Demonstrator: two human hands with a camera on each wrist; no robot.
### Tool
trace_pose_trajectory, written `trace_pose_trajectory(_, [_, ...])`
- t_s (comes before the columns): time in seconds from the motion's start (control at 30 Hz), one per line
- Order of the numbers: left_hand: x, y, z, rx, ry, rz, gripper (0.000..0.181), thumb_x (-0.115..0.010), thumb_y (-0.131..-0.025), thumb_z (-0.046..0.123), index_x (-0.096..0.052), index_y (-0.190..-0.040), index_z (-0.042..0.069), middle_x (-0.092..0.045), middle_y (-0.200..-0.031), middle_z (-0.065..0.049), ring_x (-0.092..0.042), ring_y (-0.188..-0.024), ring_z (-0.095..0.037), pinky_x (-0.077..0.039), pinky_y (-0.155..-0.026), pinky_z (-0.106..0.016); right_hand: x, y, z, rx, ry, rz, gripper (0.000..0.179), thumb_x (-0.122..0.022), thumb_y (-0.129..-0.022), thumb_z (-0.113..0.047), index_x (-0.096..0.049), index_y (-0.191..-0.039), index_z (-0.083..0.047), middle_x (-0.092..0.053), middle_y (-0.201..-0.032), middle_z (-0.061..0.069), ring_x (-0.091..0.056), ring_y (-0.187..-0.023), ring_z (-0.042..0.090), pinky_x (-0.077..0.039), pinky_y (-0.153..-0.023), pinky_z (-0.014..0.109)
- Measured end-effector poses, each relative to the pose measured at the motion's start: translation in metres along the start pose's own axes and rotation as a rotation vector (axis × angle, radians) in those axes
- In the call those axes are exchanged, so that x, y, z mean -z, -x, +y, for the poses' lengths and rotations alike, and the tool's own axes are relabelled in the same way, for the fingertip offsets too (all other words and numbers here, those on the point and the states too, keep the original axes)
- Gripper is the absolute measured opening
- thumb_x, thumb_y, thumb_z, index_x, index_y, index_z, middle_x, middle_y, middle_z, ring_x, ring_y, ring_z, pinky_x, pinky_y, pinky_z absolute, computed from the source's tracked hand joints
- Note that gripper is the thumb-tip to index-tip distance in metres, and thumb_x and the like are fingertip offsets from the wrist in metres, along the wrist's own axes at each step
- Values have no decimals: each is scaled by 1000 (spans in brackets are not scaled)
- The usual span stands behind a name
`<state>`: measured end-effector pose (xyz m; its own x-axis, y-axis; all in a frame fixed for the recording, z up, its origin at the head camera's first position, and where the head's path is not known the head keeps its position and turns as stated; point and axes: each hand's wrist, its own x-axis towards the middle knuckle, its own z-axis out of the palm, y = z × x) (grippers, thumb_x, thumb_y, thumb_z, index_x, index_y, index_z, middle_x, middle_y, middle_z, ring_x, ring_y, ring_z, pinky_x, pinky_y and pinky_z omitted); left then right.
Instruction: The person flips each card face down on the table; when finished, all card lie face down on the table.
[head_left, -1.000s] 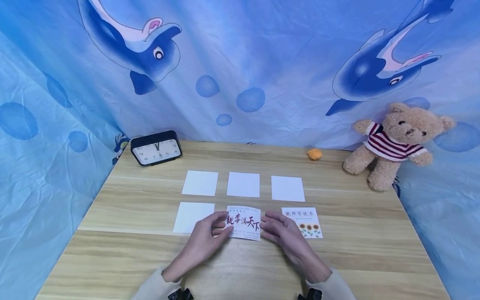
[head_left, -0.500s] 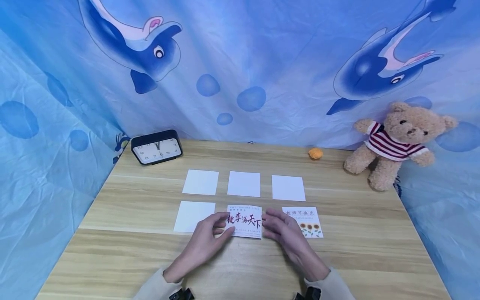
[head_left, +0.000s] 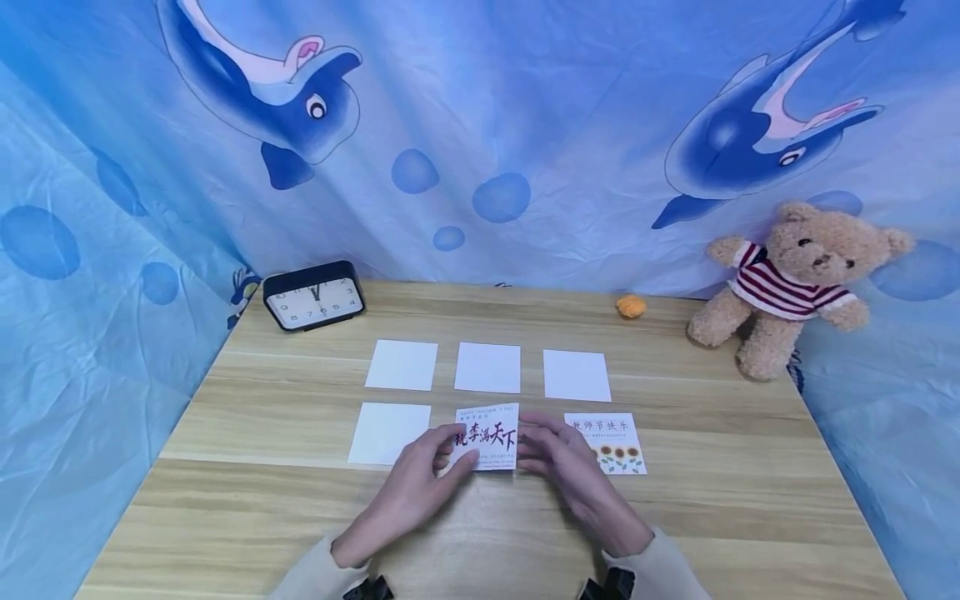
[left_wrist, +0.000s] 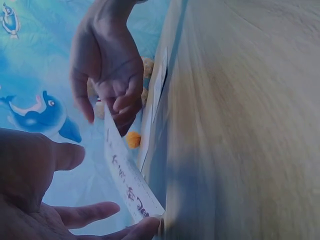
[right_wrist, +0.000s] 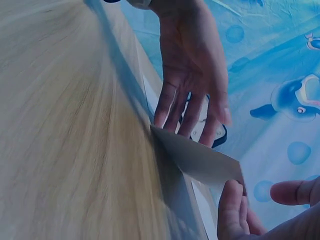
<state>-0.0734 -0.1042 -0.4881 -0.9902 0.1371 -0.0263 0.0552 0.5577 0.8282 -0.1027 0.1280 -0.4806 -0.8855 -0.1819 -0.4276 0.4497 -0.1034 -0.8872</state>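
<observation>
A white square card (head_left: 486,437) with dark red brush lettering stands tilted between the two hands. Its left edge is low by the table, and its right edge is raised. The fingertips of my left hand (head_left: 420,467) touch the low edge, as the left wrist view shows, with the thumb apart from the card. At the raised edge my right hand (head_left: 566,462) touches the card with bent fingers, its thumb held away. The plain back of the card (right_wrist: 202,160) faces the right wrist camera. Partly behind the right hand lies a card with sunflowers (head_left: 618,457).
Several blank white squares lie flat: one left of the left hand (head_left: 386,433), others in a row behind (head_left: 487,367). A black clock (head_left: 313,297), a small orange object (head_left: 631,307) and a teddy bear (head_left: 795,287) sit along the back of the wooden table (head_left: 225,517).
The lettered card has tilted, its right side rising off the table. The right hand has shifted slightly left, and the left hand slightly right. The other cards have stayed put.
</observation>
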Motion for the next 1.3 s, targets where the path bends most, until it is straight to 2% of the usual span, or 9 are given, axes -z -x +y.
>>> trace_pose_trajectory(0.27, [0, 0, 6, -1, 9, -54, 53, -61, -103, 49, -62, -140, 11, -71, -118, -10, -69, -102, -18, -60, -90, -38, -12, -5, 1, 14, -4, -99, 44, -47, -109, -14, -45, -145, 11, -65, -130, 21, -72, -96, 15, -64, -89, 30])
trace_pose_trajectory(0.47, [-1, 0, 8, 5, 35, -101, 55, -53, -106, 52, -60, -143, 12, -70, -122, -9, -69, -107, -18, -58, -92, -35, -19, -10, 7, 37, 52, -145, 44, -50, -108, -16, -48, -143, 11, -65, -132, 25, -72, -98, 16, -64, -91, 32])
trace_pose_trajectory(0.73, [-5, -1, 8, -18, 88, -114, 51, -49, -109, 49, -62, -140, 11, -69, -125, -12, -71, -106, -19, -61, -88, -30, -26, -14, 16, 66, 111, -172, 43, -57, -105, -15, -51, -139, 10, -68, -130, 26, -73, -101, 17, -64, -91, 31])
trace_pose_trajectory(0.87, [-5, -1, 10, -3, 155, -97, 45, -49, -109, 48, -63, -138, 16, -72, -122, -7, -74, -104, -17, -59, -85, -23, -29, -14, 18, 88, 144, -164, 45, -66, -102, -21, -55, -135, 8, -66, -129, 24, -72, -103, 18, -64, -93, 35])
trace_pose_trajectory(0.93, [-4, -2, 11, 13, 208, -84, 42, -52, -109, 46, -63, -136, 17, -75, -118, -7, -75, -98, -19, -59, -76, -23, -30, -14, 18, 96, 171, -151, 47, -70, -100, -26, -57, -133, 5, -65, -129, 21, -71, -105, 19, -64, -94, 36])
trace_pose_trajectory(0.97, [-4, -2, 11, 20, 236, -77, 41, -53, -108, 45, -64, -136, 17, -76, -117, -7, -76, -97, -21, -59, -70, -23, -31, -14, 18, 101, 186, -145, 47, -71, -99, -28, -59, -132, 4, -65, -129, 20, -70, -106, 19, -64, -94, 36])
trace_pose_trajectory(1.07, [-3, -2, 11, 19, 297, -60, 38, -56, -108, 39, -64, -133, 12, -77, -116, -12, -77, -97, -29, -59, -67, -22, -32, -13, 18, 118, 221, -132, 50, -73, -98, -34, -60, -131, 0, -64, -131, 19, -69, -110, 22, -63, -95, 38])
trace_pose_trajectory(1.2, [-1, -3, 11, -10, 354, -31, 33, -59, -107, 30, -65, -129, 6, -74, -121, -15, -76, -106, -31, -61, -83, -22, -32, -11, 18, 134, 226, -122, 49, -73, -98, -32, -59, -132, 1, -63, -134, 20, -71, -112, 22, -63, -96, 39])
trace_pose_trajectory(1.3, [1, -4, 12, -2, 425, -14, 28, -61, -106, 22, -64, -127, 3, -71, -120, -17, -76, -103, -25, -63, -84, -25, -32, -10, 18, 140, 236, -106, 47, -72, -99, -29, -58, -133, 1, -62, -137, 20, -72, -111, 22, -63, -95, 39])
